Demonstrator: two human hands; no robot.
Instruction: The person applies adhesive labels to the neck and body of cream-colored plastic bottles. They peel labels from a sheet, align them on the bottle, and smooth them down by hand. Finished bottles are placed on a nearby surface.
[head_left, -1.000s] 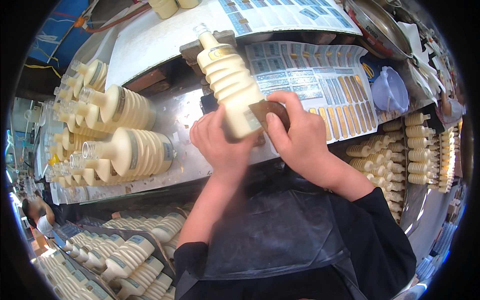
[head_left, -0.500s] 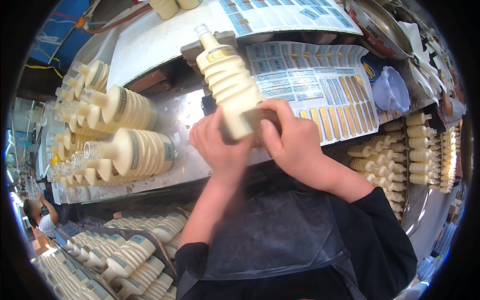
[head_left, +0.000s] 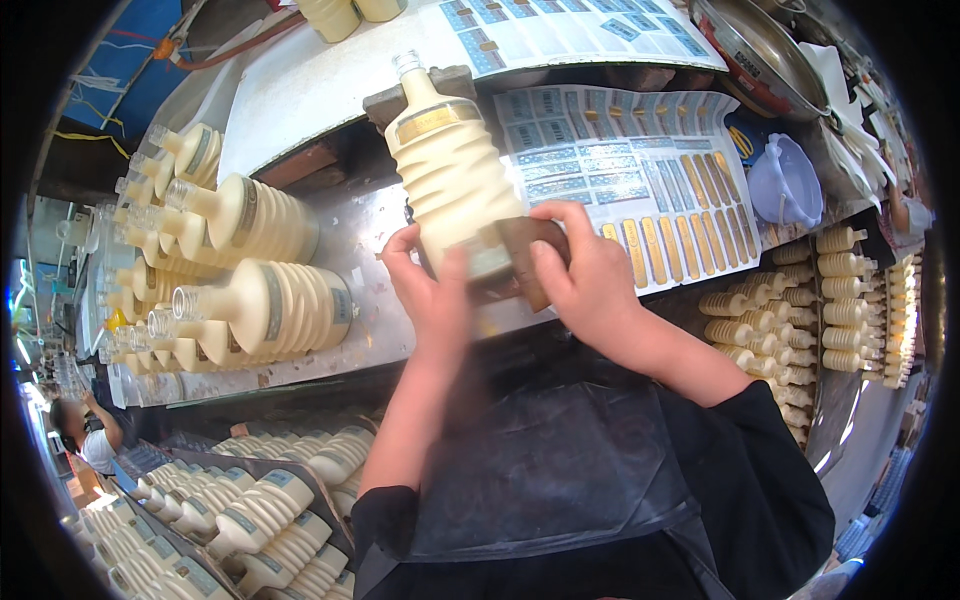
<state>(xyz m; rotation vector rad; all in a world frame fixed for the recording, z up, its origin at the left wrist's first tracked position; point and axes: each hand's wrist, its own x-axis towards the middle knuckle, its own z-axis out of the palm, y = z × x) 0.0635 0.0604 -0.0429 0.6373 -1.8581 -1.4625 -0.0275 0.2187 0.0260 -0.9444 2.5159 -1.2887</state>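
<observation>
Cream ribbed plastic bottle (head_left: 455, 175) gripped by left hand (head_left: 432, 290), right hand (head_left: 590, 280) pressed brown label (head_left: 530, 255) lower, hands slightly shifted from earlier

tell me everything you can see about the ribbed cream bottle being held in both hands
The ribbed cream bottle looks like glossy plastic or glass filled with a pale liquid. It has a spiral-ridged body, a gold band label at the shoulder and a clear threaded neck with no cap. It lies tilted, neck pointing up and away, against a brown block on the metal bench. The left hand grips its base; the right hand presses a brown pad against its lower side.
</observation>
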